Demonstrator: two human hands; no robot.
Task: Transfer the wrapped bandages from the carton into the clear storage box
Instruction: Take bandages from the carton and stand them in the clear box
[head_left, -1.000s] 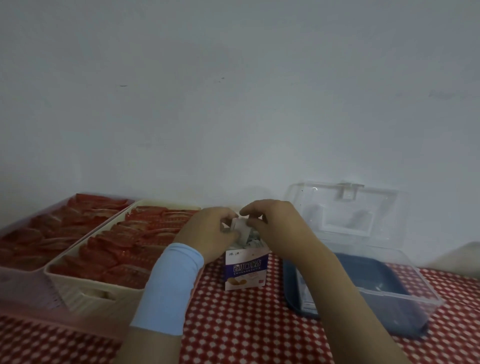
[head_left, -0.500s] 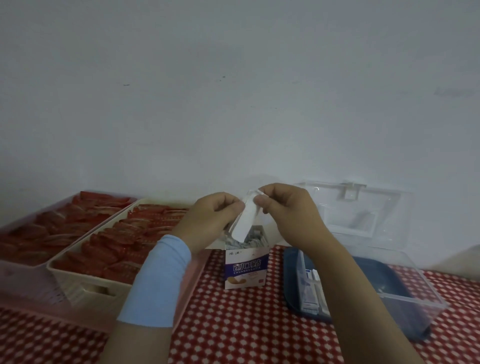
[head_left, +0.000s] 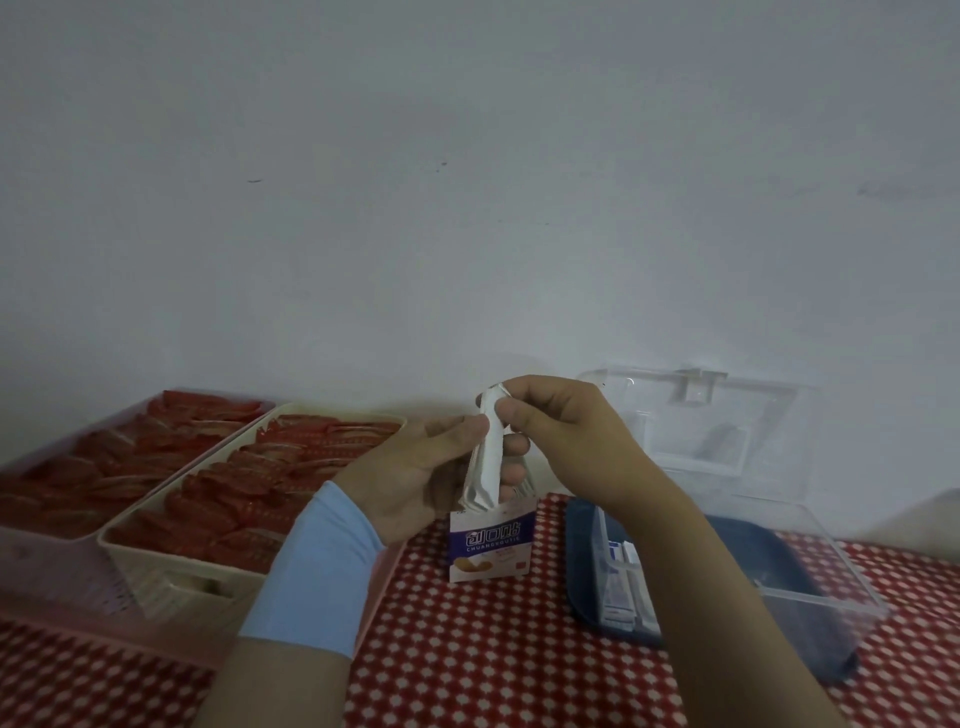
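Just above the open carton (head_left: 491, 545), both hands meet on a slim stack of wrapped bandages (head_left: 485, 462). The left hand (head_left: 415, 473) curls round its lower part and the right hand (head_left: 563, 423) pinches the top, probably to keep the strips squared together. The clear storage box (head_left: 821, 597) stands lid-up to the right on the table (head_left: 467, 649), within easy reach.

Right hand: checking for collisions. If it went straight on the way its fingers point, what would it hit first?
Likely the left hand, gripping the same wrapped bandages the right hand pinches; depth unclear.
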